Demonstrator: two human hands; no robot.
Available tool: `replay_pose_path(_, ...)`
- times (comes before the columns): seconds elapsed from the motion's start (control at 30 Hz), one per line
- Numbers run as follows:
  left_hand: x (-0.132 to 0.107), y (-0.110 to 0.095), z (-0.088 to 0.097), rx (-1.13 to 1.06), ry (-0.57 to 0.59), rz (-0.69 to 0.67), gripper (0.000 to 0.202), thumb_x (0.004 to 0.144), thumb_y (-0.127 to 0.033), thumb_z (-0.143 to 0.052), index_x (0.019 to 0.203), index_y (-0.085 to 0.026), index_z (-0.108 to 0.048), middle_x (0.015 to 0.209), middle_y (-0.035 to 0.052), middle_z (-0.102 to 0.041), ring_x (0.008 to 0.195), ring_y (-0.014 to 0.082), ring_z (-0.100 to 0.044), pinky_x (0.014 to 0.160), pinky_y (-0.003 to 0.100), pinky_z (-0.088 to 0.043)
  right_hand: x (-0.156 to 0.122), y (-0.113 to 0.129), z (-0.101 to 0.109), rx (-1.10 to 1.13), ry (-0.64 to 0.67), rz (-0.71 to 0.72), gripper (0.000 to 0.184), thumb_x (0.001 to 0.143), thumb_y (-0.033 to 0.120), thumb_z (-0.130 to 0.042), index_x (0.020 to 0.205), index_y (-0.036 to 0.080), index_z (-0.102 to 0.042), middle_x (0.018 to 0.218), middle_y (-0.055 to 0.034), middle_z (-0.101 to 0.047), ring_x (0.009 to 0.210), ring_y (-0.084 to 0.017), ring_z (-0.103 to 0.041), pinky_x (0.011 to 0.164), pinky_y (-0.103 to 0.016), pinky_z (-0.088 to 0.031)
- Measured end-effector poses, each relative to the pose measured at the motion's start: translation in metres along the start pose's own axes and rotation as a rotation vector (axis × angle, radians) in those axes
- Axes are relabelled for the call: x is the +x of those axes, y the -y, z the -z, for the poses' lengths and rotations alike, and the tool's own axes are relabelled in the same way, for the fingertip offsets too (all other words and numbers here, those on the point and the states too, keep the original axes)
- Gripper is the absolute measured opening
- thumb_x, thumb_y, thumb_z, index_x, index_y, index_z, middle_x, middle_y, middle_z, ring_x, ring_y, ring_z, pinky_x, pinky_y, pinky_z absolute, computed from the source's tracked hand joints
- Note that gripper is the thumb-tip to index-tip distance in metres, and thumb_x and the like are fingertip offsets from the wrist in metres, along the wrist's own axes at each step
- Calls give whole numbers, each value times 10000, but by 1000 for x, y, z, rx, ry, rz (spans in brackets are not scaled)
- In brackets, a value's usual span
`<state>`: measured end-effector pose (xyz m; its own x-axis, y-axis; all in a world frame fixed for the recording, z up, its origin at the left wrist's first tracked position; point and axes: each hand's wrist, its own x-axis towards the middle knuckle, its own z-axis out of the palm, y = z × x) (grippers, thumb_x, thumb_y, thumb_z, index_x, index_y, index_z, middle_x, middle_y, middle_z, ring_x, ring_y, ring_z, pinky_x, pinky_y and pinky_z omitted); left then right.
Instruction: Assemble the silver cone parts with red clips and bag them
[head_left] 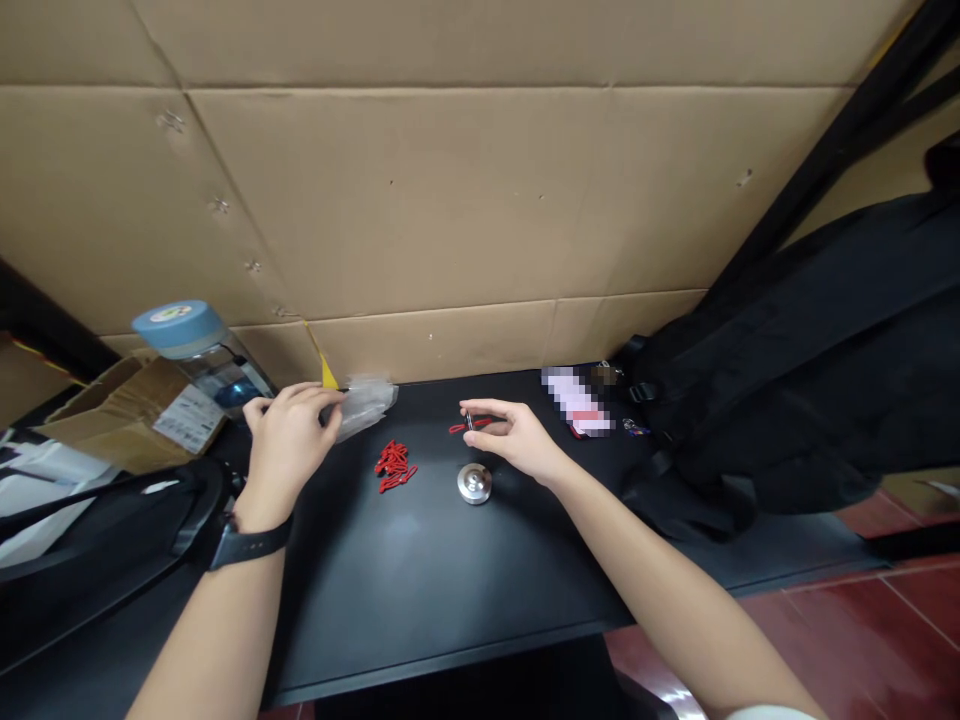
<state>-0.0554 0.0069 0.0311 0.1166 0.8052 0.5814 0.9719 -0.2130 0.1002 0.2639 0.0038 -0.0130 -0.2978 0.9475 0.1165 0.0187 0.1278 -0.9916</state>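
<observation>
My left hand (pixel 294 435) is at the near left edge of some clear plastic bags (pixel 367 405), its thumb and forefinger curved and apart; whether they touch the plastic I cannot tell. Between the thumb and fingertips of my right hand (pixel 514 435) is a small, thin, dark and silvery piece (pixel 470 421), seen edge-on. A red cord loop (pixel 456 429) shows beside and behind it; whether the two are joined is unclear. Just below that hand, a round shiny metal disc (pixel 474 484) with a stepped centre rests on the black table (pixel 405 590). Several red cord loops (pixel 394 467) are heaped between my hands.
At the left stand a blue-lidded clear bottle (pixel 180 330), an open cardboard box (pixel 124 415) and a black bag (pixel 105 560). A blurred pinkish packet (pixel 577 402) and a large black backpack (pixel 795 380) are at the right. Cardboard (pixel 450 200) walls the back.
</observation>
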Motion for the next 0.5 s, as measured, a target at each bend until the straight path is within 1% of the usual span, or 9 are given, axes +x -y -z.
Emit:
replay_pose_path(0.07, -1, -11, -4, -130, 6, -19, 213, 925, -315, -543, 953, -245, -742, 1074, 47, -769, 1101, 259, -661, 961, 435, -377, 1, 2, 4, -15, -24, 20, 534, 738, 296, -820, 1255, 236, -697, 1235, -93, -707, 889, -190, -736, 848, -353, -585)
replay_pose_path(0.13, -4, -28, -13, -284, 66, -62, 212, 917, -338, -560, 1005, -251, -733, 1100, 32, -764, 1052, 225, -679, 916, 376, -422, 2, 5, 8, -37, -55, 41, 527, 742, 296, -813, 1253, 229, -699, 1223, -89, -710, 833, -170, -729, 811, -331, -585)
replay_pose_path(0.17, -6, -37, -19, -325, 105, -85, 218, 917, -339, -565, 1042, -258, -726, 1142, 30, -754, 1073, 220, -673, 916, 367, -423, 2, 6, 9, -50, -68, 49, 527, 747, 300, -807, 1256, 223, -696, 1203, -88, -716, 803, -162, -725, 785, -319, -585)
replay_pose_path(0.27, -18, -66, -36, -267, 202, -155, 246, 919, -323, -591, 1135, -281, -701, 1227, 44, -725, 1159, 251, -633, 1005, 430, -348, 2, 7, 14, -134, -87, 102, 512, 771, 313, -783, 1265, 216, -691, 1172, -88, -720, 753, -149, -711, 720, -290, -579)
replay_pose_path(0.33, -26, -81, -46, -213, 273, -215, 290, 917, -314, -605, 1196, -274, -677, 1296, 75, -689, 1227, 280, -589, 1043, 475, -316, 1, 7, 16, -232, -82, 163, 482, 781, 312, -772, 1251, 229, -701, 1195, -84, -709, 756, -145, -704, 714, -284, -580)
replay_pose_path(0.37, -30, -86, -49, -184, 292, -244, 293, 913, -299, -610, 1196, -265, -677, 1328, 91, -668, 1267, 297, -559, 1057, 495, -307, 0, 7, 16, -277, -69, 185, 469, 783, 310, -769, 1242, 237, -706, 1200, -80, -705, 763, -146, -703, 720, -285, -583)
replay_pose_path(0.43, -35, -93, -54, -120, 290, -281, 284, 908, -261, -604, 1179, -247, -689, 1412, 120, -604, 1370, 336, -462, 1084, 532, -294, 0, 6, 17, -331, -32, 199, 458, 785, 308, -769, 1235, 246, -706, 1163, -70, -718, 764, -154, -703, 725, -294, -588)
replay_pose_path(0.5, -38, -96, -56, -68, 256, -285, 270, 905, -263, -608, 1155, -230, -703, 1494, 136, -523, 1439, 374, -363, 1099, 567, -284, -1, 6, 17, -343, -2, 190, 458, 793, 307, -765, 1242, 250, -693, 1128, -62, -731, 761, -161, -705, 722, -302, -587)
